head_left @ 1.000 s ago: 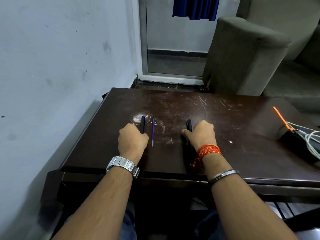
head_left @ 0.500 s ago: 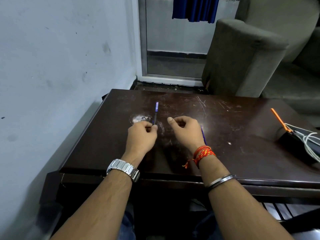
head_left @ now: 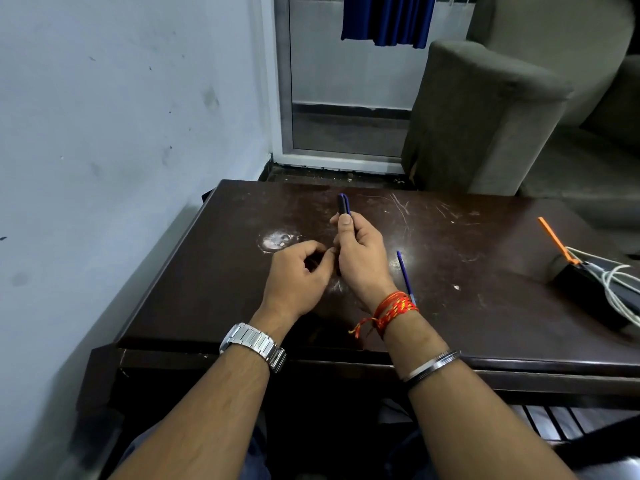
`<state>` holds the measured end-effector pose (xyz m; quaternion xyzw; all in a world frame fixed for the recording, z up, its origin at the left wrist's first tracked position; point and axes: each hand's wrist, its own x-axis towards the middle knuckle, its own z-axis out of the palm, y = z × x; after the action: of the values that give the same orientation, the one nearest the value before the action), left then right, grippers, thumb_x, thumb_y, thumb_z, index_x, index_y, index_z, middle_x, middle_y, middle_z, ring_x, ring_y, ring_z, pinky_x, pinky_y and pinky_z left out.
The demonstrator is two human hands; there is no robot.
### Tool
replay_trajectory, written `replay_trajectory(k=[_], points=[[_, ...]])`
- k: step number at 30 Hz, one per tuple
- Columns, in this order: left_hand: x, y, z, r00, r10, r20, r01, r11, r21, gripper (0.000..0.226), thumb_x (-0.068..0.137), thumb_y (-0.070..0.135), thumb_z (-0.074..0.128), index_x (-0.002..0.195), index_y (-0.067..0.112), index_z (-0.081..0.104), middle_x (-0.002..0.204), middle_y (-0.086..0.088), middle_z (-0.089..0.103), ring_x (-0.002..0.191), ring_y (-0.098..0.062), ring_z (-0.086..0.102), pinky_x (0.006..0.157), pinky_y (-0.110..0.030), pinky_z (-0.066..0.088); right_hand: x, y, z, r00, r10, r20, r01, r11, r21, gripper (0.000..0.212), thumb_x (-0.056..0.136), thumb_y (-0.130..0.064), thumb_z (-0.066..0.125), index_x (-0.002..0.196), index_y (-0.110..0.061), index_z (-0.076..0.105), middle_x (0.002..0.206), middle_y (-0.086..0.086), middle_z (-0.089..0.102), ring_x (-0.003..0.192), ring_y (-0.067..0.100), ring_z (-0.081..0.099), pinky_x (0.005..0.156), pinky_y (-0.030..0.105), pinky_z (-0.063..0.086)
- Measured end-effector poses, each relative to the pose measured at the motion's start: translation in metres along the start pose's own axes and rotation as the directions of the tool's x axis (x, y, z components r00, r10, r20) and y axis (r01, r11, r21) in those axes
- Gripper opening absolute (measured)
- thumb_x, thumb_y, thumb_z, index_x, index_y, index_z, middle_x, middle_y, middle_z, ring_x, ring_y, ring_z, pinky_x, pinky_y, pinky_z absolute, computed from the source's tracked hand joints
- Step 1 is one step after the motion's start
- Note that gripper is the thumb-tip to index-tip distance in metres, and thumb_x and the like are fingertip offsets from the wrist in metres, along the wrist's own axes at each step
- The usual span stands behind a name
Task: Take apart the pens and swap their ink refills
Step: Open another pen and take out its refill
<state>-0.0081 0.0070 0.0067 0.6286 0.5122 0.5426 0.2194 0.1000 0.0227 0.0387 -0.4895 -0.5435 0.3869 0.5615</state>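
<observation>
The right hand [head_left: 360, 258] holds a dark pen [head_left: 343, 205] in the middle of the frame. The pen stands almost straight up, its top pointing to the far edge of the brown table [head_left: 485, 306]. The left hand [head_left: 298, 275] is curled just beside it; I cannot tell if it holds anything. A blue refill [head_left: 404, 273] lies on the table, right of the hands, pointing away and a bit left.

A dark pen barrel [head_left: 343, 204] is standing nearly upright, a blue-violet edge showing along its top – its lower part is hidden. A thin blue refill [head_left: 404, 274] is lying bare, angled, to its right.
</observation>
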Motion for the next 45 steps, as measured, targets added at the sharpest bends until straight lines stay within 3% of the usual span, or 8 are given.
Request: replay_trajectory(k=[6, 12, 17, 22, 25, 29, 32, 45], points=[[0.004, 0.001, -0.004, 0.994, 0.006, -0.108, -0.02, 0.991, -0.135, 0.026, 0.091, 0.038, 0.049, 0.082, 0.026, 0.07, 0.072, 0.011, 0.068, 0.069, -0.002, 0.062, 0.062, -0.019, 0.048, 0.0, -0.003, 0.008, 0.995, -0.077, 0.062, 0.077, 0.997, -0.002, 0.021, 0.104, -0.026, 0.046, 0.094, -0.02, 0.064, 0.065, -0.014, 0.054, 0.062, 0.001, 0.048, 0.066, 0.027, 0.041], [0.01, 0.009, -0.003, 0.975, -0.217, -0.045, 0.173, 0.874, -0.454, 0.03, 0.102, 0.022, 0.047, 0.091, 0.011, 0.073, 0.092, 0.001, 0.075, 0.094, -0.014, 0.07, 0.085, -0.035, 0.053, -0.007, 0.01, 0.006, 0.942, 0.065, 0.328, 0.016, 0.971, -0.237, 0.023, 0.101, -0.041, 0.048, 0.086, -0.026, 0.057, 0.068, -0.015, 0.056, 0.05, -0.012, 0.051, 0.052, 0.013, 0.036], [0.018, 0.01, -0.013, 0.924, -0.333, -0.19, 0.173, 0.804, -0.569, 0.032, 0.097, 0.038, 0.05, 0.075, 0.029, 0.071, 0.083, 0.0, 0.075, 0.076, -0.012, 0.065, 0.068, -0.033, 0.055, -0.006, 0.014, 0.0, 0.908, 0.111, 0.404, 0.072, 0.908, -0.412, 0.03, 0.087, -0.055, 0.064, 0.085, -0.026, 0.055, 0.07, -0.012, 0.058, 0.055, -0.005, 0.05, 0.051, 0.011, 0.036], [0.018, -0.005, -0.017, 0.944, -0.174, -0.279, 0.066, 0.931, -0.359, 0.013, 0.096, 0.038, 0.053, 0.096, 0.045, 0.064, 0.084, 0.003, 0.075, 0.072, -0.011, 0.07, 0.067, -0.031, 0.059, -0.002, 0.011, -0.006, 0.951, 0.117, 0.286, -0.062, 0.979, -0.195, 0.016, 0.099, -0.033, 0.052, 0.086, -0.024, 0.053, 0.072, -0.003, 0.053, 0.072, 0.021, 0.051, 0.078, 0.054, 0.05], [0.012, -0.012, -0.007, 0.965, -0.237, -0.11, 0.206, 0.95, -0.234, 0.018, 0.094, 0.023, 0.055, 0.094, 0.04, 0.062, 0.082, 0.005, 0.073, 0.074, -0.011, 0.07, 0.069, -0.037, 0.061, 0.001, 0.004, -0.007, 0.991, 0.024, 0.133, -0.009, 0.994, -0.112, 0.014, 0.1, -0.03, 0.054, 0.088, -0.025, 0.059, 0.083, 0.004, 0.051, 0.072, 0.015, 0.051, 0.077, 0.044, 0.05], [0.006, -0.007, 0.004, 0.962, -0.261, 0.078, 0.27, 0.952, -0.143, 0.014, 0.086, 0.025, 0.05, 0.089, 0.036, 0.057, 0.081, 0.009, 0.068, 0.066, 0.006, 0.06, 0.057, -0.015, 0.048, 0.0, 0.0, -0.006, 1.0, 0.012, 0.001, -0.012, 0.999, 0.047, 0.01, 0.095, -0.022, 0.064, 0.096, -0.014, 0.07, 0.066, -0.017, 0.058, 0.061, -0.003, 0.049, 0.065, 0.017, 0.044], [0.002, -0.001, 0.007, 0.966, -0.138, 0.217, 0.16, 0.983, -0.088, 0.014, 0.088, 0.043, 0.05, 0.09, 0.034, 0.061, 0.082, 0.012, 0.069, 0.072, -0.005, 0.064, 0.061, -0.022, 0.049, 0.0, -0.001, -0.009, 0.998, 0.042, -0.036, -0.039, 0.996, 0.084, 0.017, 0.094, -0.023, 0.067, 0.099, -0.008, 0.072, 0.076, -0.002, 0.062, 0.072, 0.008, 0.054, 0.067, 0.027, 0.05], [-0.004, 0.013, 0.008, 0.994, 0.107, 0.036, -0.112, 0.968, 0.223, 0.032, 0.08, 0.014, 0.074, 0.059, 0.014, 0.051, 0.051, 0.01, 0.043, 0.049, -0.016, 0.043, 0.047, -0.024, 0.031, 0.006, 0.004, -0.014, 0.993, -0.082, -0.089, 0.066, 0.983, -0.17, 0.034, 0.096, -0.036, 0.06, 0.07, -0.014, 0.063, 0.058, -0.003, 0.049, 0.056, 0.008, 0.042, 0.056, 0.027, 0.041]])
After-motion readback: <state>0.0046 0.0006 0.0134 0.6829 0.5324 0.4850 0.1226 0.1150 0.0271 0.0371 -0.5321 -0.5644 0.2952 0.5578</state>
